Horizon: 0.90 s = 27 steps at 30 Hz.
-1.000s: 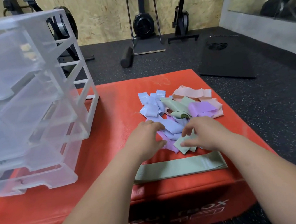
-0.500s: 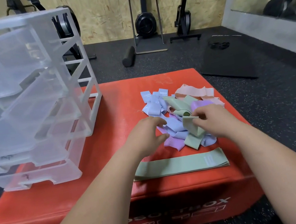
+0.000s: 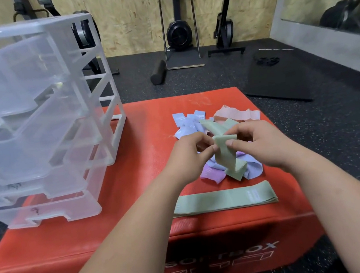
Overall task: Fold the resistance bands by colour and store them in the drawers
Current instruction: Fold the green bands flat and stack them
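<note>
Red box (image 3: 140, 221) — hands hide much of the band pile (image 3: 213, 173).

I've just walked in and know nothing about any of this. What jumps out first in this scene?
The bright red box in the middle grabs the eye first. Above it, the left hand and right hand pinch a green band over a pile of pastel bands. A clear drawer unit stands on the box's left side, and a flat band, also green, lies near the front edge.
</note>
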Each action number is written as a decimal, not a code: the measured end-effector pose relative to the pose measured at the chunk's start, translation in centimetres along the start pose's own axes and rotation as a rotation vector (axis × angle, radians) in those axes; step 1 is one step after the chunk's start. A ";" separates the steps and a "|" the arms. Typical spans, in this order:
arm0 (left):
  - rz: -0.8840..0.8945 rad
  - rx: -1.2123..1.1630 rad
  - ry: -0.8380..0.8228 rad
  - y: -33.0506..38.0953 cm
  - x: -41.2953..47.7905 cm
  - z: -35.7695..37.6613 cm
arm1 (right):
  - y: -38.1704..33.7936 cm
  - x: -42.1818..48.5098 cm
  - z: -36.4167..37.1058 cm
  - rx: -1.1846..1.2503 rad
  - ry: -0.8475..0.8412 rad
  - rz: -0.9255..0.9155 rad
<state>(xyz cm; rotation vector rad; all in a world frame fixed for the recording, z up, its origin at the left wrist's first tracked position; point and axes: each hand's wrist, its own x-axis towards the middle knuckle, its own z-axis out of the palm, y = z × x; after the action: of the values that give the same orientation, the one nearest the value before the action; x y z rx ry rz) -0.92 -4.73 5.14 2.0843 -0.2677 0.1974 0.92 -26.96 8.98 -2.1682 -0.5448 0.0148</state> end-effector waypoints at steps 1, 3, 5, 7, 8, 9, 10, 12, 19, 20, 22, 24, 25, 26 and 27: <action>-0.002 -0.015 0.022 0.0 0.0 0.0 | -0.1 -0.1 0.1 0.001 0.009 -0.004; 0.000 -0.050 0.067 0.3 -0.1 -0.2 | 0.0 -0.2 0.3 -0.023 0.044 -0.012; 0.022 -0.084 0.080 0.8 -0.3 -0.4 | 0.2 -0.1 0.4 -0.063 0.066 -0.032; 0.064 -0.068 0.074 1.2 -0.5 -0.9 | 0.0 -0.1 0.8 -0.106 0.049 -0.070; 0.084 -0.037 0.065 1.3 -0.6 -1.1 | -0.2 -0.2 1.2 -0.136 0.032 -0.085; 0.100 -0.004 0.054 1.4 -0.7 -1.2 | -0.4 -0.2 1.5 -0.162 0.016 -0.095; 0.108 0.028 0.044 1.4 -0.9 -1.3 | -0.4 -0.3 1.9 -0.169 0.005 -0.098; 0.113 0.054 0.052 1.5 -1.2 -1.6 | -0.5 -0.3 2.5 -0.142 -0.023 -0.087; 0.043 -0.166 0.296 2.0 -2.1 -3.9 | 2.3 -0.7 2.8 -0.332 -0.141 0.065; 0.022 -0.203 0.339 1.7 -2.2 -4.3 | 2.9 -0.7 2.5 -0.330 -0.132 0.084; -0.033 -0.264 0.412 0.9 -2.3 -5.3 | 3.7 -0.9 1.8 -0.346 -0.114 0.103; -0.094 -0.281 0.446 0.0 -2.6 -6.0 | 4.4 -1.0 1.2 -0.386 -0.121 0.110; -0.120 -0.282 0.451 -0.5 -2.8 -6.4 | 4.5 -1.2 0.9 -0.398 -0.131 0.115; -0.140 -0.284 0.455 -0.9 -3.0 -6.7 | 4.8 -1.2 0.6 -0.406 -0.137 0.121; -0.158 -0.287 0.461 -1.3 -3.2 -7.0 | 5.0 -1.4 0.3 -0.410 -0.140 0.128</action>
<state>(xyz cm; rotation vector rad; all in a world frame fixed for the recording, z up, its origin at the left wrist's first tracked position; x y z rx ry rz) -3.86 2.32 6.74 1.7093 0.1405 0.5032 1.50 -29.83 4.70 -2.6149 -0.5214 0.1358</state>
